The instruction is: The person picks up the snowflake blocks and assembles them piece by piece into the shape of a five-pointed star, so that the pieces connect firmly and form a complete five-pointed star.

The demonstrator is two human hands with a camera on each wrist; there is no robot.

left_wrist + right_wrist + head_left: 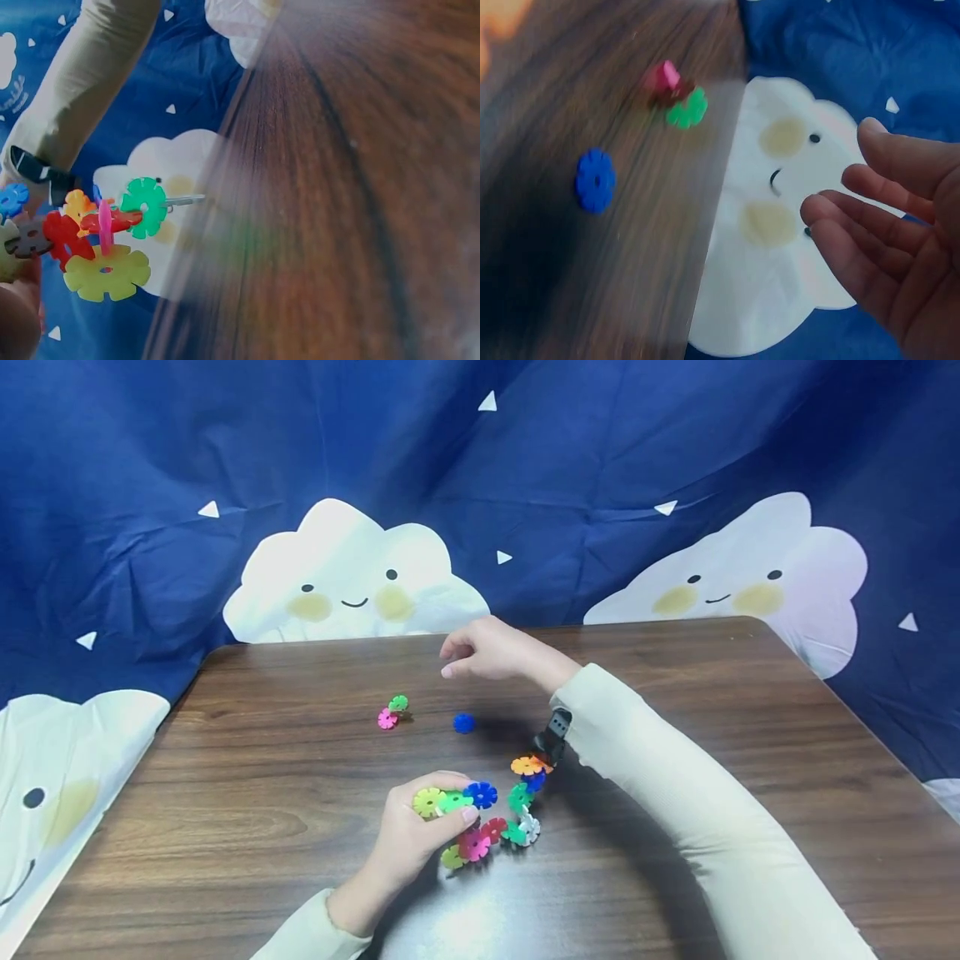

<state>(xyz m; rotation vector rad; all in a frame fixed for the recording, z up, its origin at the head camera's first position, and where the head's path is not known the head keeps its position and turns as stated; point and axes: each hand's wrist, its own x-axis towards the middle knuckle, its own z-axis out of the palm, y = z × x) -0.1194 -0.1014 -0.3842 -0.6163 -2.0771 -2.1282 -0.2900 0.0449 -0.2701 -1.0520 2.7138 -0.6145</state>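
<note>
My left hand (408, 827) grips a linked chain of flower-shaped plastic discs (474, 843), pinching its yellow, green and blue end between thumb and fingers. The chain curves round through pink, red, white and green discs to an orange disc (527, 766) beside my right wrist. In the left wrist view a yellow disc (107, 274) hangs below red ones. Over the far part of the table, my right hand (487, 650) holds nothing, its fingers loosely bent. A single blue disc (464, 723) lies below it on the table, also visible in the right wrist view.
Left of the blue disc, a pink disc (387, 719) and a green disc (398, 702) sit joined on the wooden table (247, 777). A black strap (553, 737) circles my right wrist. Behind the table's far edge hangs a blue cloth (540, 460) with white clouds.
</note>
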